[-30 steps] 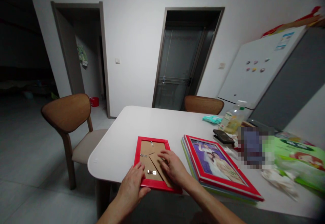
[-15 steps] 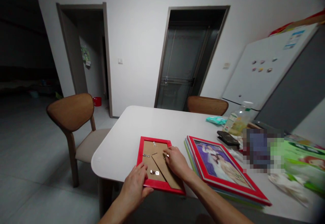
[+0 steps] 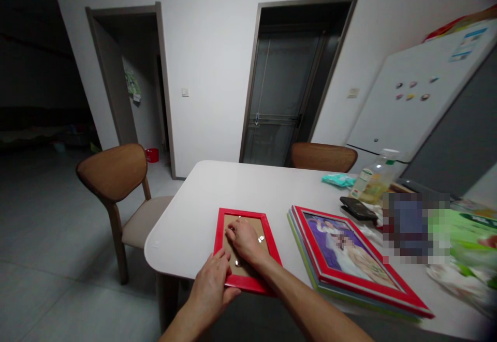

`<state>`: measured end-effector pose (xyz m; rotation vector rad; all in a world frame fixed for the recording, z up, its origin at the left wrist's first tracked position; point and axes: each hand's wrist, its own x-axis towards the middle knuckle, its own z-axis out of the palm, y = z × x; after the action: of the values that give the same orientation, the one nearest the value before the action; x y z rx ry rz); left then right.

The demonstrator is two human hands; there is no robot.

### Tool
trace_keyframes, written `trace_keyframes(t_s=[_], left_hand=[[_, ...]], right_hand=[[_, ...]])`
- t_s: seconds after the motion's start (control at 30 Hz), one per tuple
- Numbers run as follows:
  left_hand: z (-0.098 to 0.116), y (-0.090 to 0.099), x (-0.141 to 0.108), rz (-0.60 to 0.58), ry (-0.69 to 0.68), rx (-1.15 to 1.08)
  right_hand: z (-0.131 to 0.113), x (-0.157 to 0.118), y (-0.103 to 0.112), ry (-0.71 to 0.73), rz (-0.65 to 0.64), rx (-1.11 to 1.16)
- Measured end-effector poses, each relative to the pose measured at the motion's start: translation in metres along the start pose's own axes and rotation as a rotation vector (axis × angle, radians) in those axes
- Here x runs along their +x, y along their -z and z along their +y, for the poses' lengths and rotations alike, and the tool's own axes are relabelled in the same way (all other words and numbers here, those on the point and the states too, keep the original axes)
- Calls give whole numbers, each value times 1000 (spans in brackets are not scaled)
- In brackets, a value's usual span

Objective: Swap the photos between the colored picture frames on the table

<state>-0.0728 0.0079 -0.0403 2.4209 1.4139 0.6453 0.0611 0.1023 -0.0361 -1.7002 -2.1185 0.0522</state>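
A red picture frame (image 3: 222, 225) lies face down on the table, its brown backing board (image 3: 248, 269) showing. My left hand (image 3: 213, 277) grips the frame's near-left corner, fingers on top and thumb at the near edge. My right hand (image 3: 245, 238) reaches across the board, fingers bent together at the small metal clip on the left side; the fingertips mostly hide that clip. Other metal clips show at the right and near parts of the board. To the right, a stack of frames carries a red-framed photo (image 3: 341, 251) face up on top.
Right of the stack are a dark wallet-like object (image 3: 357, 209), a bottle of yellowish liquid (image 3: 375, 179), a teal packet (image 3: 338, 180) and green plastic packaging (image 3: 466, 233). A wooden chair (image 3: 114, 174) stands left of the white table (image 3: 248, 184), another (image 3: 324, 157) behind it.
My right hand has moved from the right side of the backing board to its left side. The board's stand flap no longer shows raised. My left hand keeps its hold.
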Motion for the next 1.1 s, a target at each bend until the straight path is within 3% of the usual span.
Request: trace_keyframes(t_s=[0.27,0.53,0.67,0.87,1.0,1.1], left_hand=[[-1,-1,4,-18,5,14],[-3,-6,1,1,-7,31],[-1,-4,2,-22,32,12],[0,-7,4,45,21,-49],[-1,-11,1,52,36,-98],[2,-7,0,69,79,-204]], right_hand=[[29,11,2,-194,34,-73],[27,8,9,-168,36,-33],[28,-17,25,-105,42,42],[29,-56,36,-68,-79,37],[24,-52,41,-103,-81,107],[20,-44,57,-107,-111,147]])
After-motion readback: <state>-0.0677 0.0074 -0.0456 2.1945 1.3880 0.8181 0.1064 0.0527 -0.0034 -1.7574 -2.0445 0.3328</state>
